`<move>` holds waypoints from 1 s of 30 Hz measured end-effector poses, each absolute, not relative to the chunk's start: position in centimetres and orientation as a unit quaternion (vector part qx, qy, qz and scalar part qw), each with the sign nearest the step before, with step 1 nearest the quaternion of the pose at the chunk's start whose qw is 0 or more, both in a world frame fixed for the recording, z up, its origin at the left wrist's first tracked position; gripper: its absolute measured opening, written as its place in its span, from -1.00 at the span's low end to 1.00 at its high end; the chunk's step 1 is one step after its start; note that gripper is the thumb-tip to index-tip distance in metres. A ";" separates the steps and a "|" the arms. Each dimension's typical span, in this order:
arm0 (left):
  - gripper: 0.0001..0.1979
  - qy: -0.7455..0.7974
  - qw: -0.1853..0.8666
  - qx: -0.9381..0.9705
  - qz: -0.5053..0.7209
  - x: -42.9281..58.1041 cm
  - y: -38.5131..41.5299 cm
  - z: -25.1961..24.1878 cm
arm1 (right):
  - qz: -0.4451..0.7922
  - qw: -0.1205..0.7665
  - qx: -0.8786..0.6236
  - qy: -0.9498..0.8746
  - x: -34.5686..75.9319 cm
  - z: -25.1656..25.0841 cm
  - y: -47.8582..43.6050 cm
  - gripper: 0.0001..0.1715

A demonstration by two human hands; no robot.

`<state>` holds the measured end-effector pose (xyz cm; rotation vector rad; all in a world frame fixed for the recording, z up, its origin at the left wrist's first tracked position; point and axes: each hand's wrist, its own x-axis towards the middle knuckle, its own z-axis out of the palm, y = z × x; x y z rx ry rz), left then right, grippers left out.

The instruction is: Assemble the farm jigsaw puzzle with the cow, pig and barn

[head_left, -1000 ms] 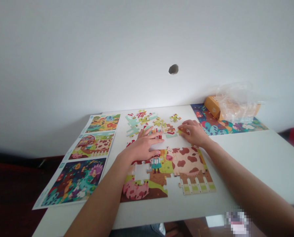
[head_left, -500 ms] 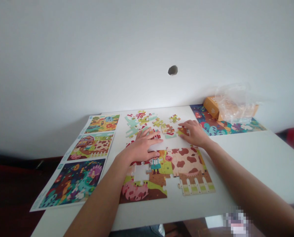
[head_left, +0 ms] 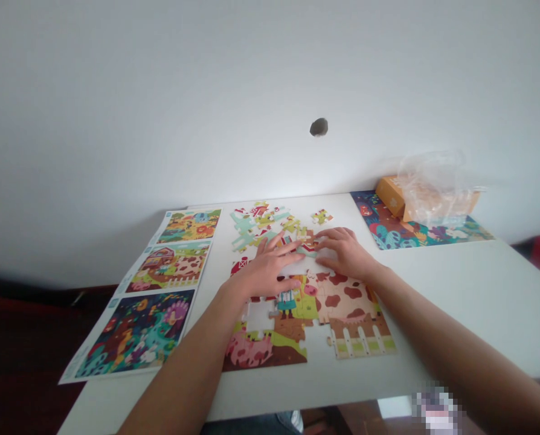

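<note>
A partly built farm jigsaw puzzle (head_left: 337, 314) lies on the white table (head_left: 455, 290), showing a spotted cow, a pig, a fence and a small figure, with gaps in it. My left hand (head_left: 267, 269) rests flat with spread fingers on its upper edge, touching nothing held. Loose puzzle pieces (head_left: 261, 222) are scattered above it. My right hand (head_left: 345, 254) lies curved beside them, fingertips on pieces (head_left: 310, 244). Anything beneath that palm is hidden.
Several printed picture sheets (head_left: 136, 332) lie along the table's left side. Another sheet (head_left: 419, 223) lies at the back right, under an orange box (head_left: 390, 196) and a clear plastic bag (head_left: 437, 187). A white wall (head_left: 270, 72) rises behind the table.
My right hand has slid left and toward me, onto the loose pieces. My left hand has shifted slightly right, and its fingers now reach further over them.
</note>
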<state>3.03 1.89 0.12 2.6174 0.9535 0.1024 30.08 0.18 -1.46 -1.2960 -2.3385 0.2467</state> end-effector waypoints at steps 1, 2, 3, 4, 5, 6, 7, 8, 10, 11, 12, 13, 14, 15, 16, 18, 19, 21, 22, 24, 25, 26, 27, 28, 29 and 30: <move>-0.39 0.338 0.176 0.924 0.039 3.1 1.9 0.1 | 0.088 0.229 -0.472 -0.847 30.0 -1.5 0.2 -0.76; -0.39 0.339 0.176 0.923 0.040 3.1 1.9 0.0 | 0.085 0.230 -0.474 -0.845 29.9 -1.5 0.1 -0.77; -0.39 0.339 0.176 0.923 0.041 3.1 1.9 0.0 | 0.083 0.231 -0.476 -0.844 29.8 -1.5 0.1 -0.78; -0.39 0.339 0.175 0.923 0.041 3.1 1.9 0.0 | 0.083 0.230 -0.477 -0.844 29.7 -1.5 0.1 -0.78; -0.40 0.339 0.175 0.923 0.041 3.1 1.9 0.1 | 0.085 0.229 -0.478 -0.844 29.5 -1.5 0.0 -0.77; -0.40 0.338 0.175 0.924 0.042 3.1 1.8 0.1 | 0.088 0.226 -0.479 -0.843 29.4 -1.4 0.0 -0.76; -0.42 0.336 0.175 0.924 0.044 3.1 1.8 0.1 | 0.093 0.223 -0.480 -0.844 29.3 -1.4 0.0 -0.74; -0.44 0.334 0.174 0.925 0.046 3.2 1.8 0.1 | 0.096 0.219 -0.480 -0.844 29.2 -1.4 0.0 -0.71; -0.46 0.332 0.173 0.926 0.050 3.2 1.8 0.1 | 0.095 0.209 -0.481 -0.846 29.0 -1.4 0.0 -0.63; -0.47 0.332 0.172 0.926 0.051 3.2 1.8 0.1 | 0.091 0.204 -0.482 -0.847 29.0 -1.4 0.1 -0.61; -0.47 0.334 0.172 0.925 0.051 3.3 1.7 0.1 | 0.087 0.200 -0.482 -0.849 29.0 -1.4 0.1 -0.59; -0.47 0.336 0.173 0.924 0.052 3.3 1.7 0.1 | 0.083 0.198 -0.483 -0.849 29.0 -1.5 0.2 -0.59; -0.46 0.338 0.174 0.924 0.051 3.3 1.7 0.2 | 0.079 0.198 -0.484 -0.849 29.0 -1.6 0.2 -0.59; -0.43 0.339 0.176 0.923 0.052 3.3 1.7 0.2 | 0.076 0.200 -0.486 -0.848 29.1 -1.6 0.3 -0.59; -0.39 0.339 0.176 0.923 0.051 3.3 1.7 0.2 | 0.073 0.203 -0.487 -0.846 29.1 -1.7 0.4 -0.59; -0.32 0.338 0.174 0.924 0.050 3.4 1.7 0.2 | 0.067 0.212 -0.489 -0.844 29.2 -1.8 0.5 -0.59; -0.31 0.338 0.171 0.924 0.050 3.4 1.7 0.2 | 0.065 0.216 -0.490 -0.842 29.3 -1.8 0.6 -0.59; -0.33 0.339 0.165 0.925 0.050 3.4 1.7 0.1 | 0.060 0.224 -0.494 -0.838 29.3 -1.9 0.7 -0.59; -0.35 0.341 0.163 0.924 0.051 3.4 1.8 0.0 | 0.056 0.230 -0.497 -0.835 29.3 -2.0 0.8 -0.59; -0.36 0.345 0.160 0.923 0.054 3.4 1.8 -0.1 | 0.048 0.241 -0.505 -0.827 29.3 -2.1 0.8 -0.52; -0.36 0.347 0.160 0.923 0.055 3.4 1.8 -0.2 | 0.045 0.239 -0.509 -0.826 29.3 -2.1 0.8 -0.46; -0.36 0.348 0.159 0.922 0.055 3.4 1.8 -0.2 | 0.046 0.230 -0.511 -0.827 29.3 -2.2 0.8 -0.42; -0.36 0.349 0.158 0.922 0.056 3.4 1.8 -0.2 | 0.051 0.216 -0.510 -0.831 29.3 -2.2 0.8 -0.40; -0.36 0.350 0.157 0.922 0.056 3.4 1.8 -0.2 | 0.058 0.202 -0.508 -0.835 29.2 -2.3 0.8 -0.42; -0.37 0.350 0.156 0.922 0.055 3.4 1.8 -0.2 | 0.065 0.193 -0.505 -0.838 29.2 -2.3 0.8 -0.45; -0.38 0.350 0.156 0.922 0.055 3.4 1.8 -0.1 | 0.070 0.191 -0.503 -0.840 29.2 -2.3 0.9 -0.51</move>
